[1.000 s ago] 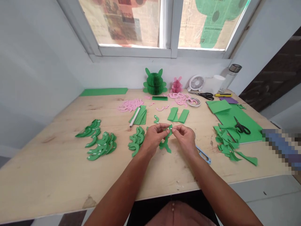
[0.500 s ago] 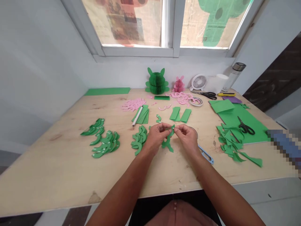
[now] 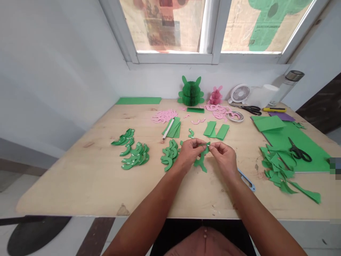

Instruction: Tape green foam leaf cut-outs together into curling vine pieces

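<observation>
Between my two hands is a wavy green paper cutout (image 3: 201, 163), its lower part resting on or just above the table. My left hand (image 3: 191, 153) pinches its upper end from the left. From the other side my right hand (image 3: 223, 156) has thumb and fingertips closed at the same tip, where a small white patch shows. Left of my left hand lies a pile of curved green paper pieces (image 3: 169, 154). Farther left is another group of curved green pieces (image 3: 137, 156) with white strips on them. A blue cutter (image 3: 247, 180) is partly hidden by my right forearm.
Green paper scraps (image 3: 278, 169) and black scissors (image 3: 299, 151) lie at right on a green sheet (image 3: 314, 156). Behind are folded green strips (image 3: 222, 131), a white pen (image 3: 168, 128), pink cutouts (image 3: 164, 116), a tape roll (image 3: 234, 116), a small fan (image 3: 240, 93) and a green honeycomb figure (image 3: 191, 94).
The camera has turned a little left, so everything sits farther right in view. Both hands keep their pinch on the green cutout, with hardly any finger movement.
</observation>
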A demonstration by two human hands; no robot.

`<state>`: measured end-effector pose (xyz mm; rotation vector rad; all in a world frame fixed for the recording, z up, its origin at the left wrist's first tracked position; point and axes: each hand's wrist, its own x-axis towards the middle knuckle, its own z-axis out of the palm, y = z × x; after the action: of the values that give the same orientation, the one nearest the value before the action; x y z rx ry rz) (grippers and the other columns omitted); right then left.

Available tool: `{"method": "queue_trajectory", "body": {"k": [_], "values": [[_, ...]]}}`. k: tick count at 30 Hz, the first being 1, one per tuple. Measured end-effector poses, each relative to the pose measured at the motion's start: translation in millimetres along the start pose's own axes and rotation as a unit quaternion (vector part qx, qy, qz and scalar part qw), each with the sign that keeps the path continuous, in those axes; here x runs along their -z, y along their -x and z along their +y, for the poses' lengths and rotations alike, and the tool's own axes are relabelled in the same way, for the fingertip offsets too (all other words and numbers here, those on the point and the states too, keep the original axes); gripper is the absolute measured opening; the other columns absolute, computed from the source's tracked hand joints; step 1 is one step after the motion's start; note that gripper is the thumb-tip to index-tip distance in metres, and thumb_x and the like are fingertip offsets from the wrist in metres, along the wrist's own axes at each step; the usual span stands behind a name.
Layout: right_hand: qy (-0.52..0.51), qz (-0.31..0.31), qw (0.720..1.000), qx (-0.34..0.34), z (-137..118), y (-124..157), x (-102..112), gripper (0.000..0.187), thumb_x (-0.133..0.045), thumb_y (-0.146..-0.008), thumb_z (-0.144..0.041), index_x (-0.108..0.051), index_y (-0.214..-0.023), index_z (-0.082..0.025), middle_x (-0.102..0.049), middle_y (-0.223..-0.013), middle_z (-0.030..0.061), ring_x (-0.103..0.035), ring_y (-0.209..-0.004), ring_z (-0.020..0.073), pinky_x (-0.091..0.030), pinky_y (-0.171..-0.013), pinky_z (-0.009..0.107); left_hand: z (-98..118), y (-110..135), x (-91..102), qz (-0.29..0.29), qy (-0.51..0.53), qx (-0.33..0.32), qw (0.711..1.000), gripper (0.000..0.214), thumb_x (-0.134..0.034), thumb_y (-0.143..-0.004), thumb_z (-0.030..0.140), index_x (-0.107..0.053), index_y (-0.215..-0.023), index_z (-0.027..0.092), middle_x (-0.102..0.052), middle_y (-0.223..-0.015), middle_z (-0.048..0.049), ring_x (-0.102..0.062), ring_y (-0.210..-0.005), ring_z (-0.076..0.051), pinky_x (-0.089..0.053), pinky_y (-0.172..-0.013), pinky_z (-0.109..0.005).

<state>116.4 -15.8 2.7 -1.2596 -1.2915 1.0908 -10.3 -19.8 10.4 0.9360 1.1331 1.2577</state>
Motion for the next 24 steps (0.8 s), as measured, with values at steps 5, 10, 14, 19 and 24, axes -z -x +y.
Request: {"method": "queue_trajectory", "body": {"k": [5,10,14,19,24], "values": [[-0.002,0.001,1.0,-0.002,0.7,-1.0,-0.4,0.017,-0.063,-0.068,-0.034,-0.062,-0.07,-0.017,-0.065,-0.064,0.0012,-0.058,-0.061,0.0154,-0.044,-0.057,0.025,-0.7,-0.9,0.8,-0.003,-0.01,-0.001,1.0,0.013,-0.066,-0.061,0.021,-0.066,-0.071,0.013,-0.061,-0.058,-0.0004,-0.052,-0.05,-0.008,-0.037,-0.045,-0.019],[-0.003,-0.004,1.0,0.005,7.3,-4.6,0.3,0.015,-0.062,-0.067,-0.032,-0.062,-0.069,-0.017,-0.064,-0.064,0.001,-0.057,-0.058,0.0142,-0.044,-0.057,0.025,-1.0,-1.8,1.4,-0.002,-0.023,-0.003,1.0,0.013,-0.068,-0.061,0.023,-0.066,-0.069,0.013,-0.06,-0.057,0.0006,-0.051,-0.05,-0.008,-0.037,-0.045,-0.019],[0.002,-0.006,1.0,0.021,9.9,-5.9,0.3,0.014,-0.061,-0.068,-0.031,-0.061,-0.067,-0.017,-0.063,-0.061,0.0005,-0.055,-0.056,0.0132,-0.043,-0.054,0.024,-1.3,-2.3,1.9,-0.004,-0.03,-0.003,1.0,0.014,-0.068,-0.06,0.024,-0.067,-0.069,0.014,-0.059,-0.057,0.0012,-0.049,-0.049,-0.007,-0.037,-0.045,-0.018],[0.014,0.004,0.999,0.028,7.0,-4.2,-0.5,0.014,-0.059,-0.068,-0.03,-0.06,-0.066,-0.017,-0.064,-0.061,0.0009,-0.054,-0.052,0.0127,-0.041,-0.05,0.023,-1.5,-2.2,1.7,0.001,-0.031,-0.004,1.0,0.014,-0.069,-0.059,0.023,-0.067,-0.069,0.014,-0.058,-0.056,0.002,-0.046,-0.048,-0.006,-0.037,-0.045,-0.018],[0.041,0.006,0.998,0.04,5.6,-2.6,-0.5,0.014,-0.057,-0.068,-0.03,-0.06,-0.065,-0.017,-0.063,-0.06,0.0012,-0.054,-0.053,0.0132,-0.041,-0.048,0.023,-0.8,-1.9,0.8,0.005,-0.043,-0.006,0.999,0.013,-0.069,-0.058,0.024,-0.067,-0.067,0.015,-0.057,-0.055,0.0021,-0.045,-0.046,-0.006,-0.036,-0.044,-0.019]]}}
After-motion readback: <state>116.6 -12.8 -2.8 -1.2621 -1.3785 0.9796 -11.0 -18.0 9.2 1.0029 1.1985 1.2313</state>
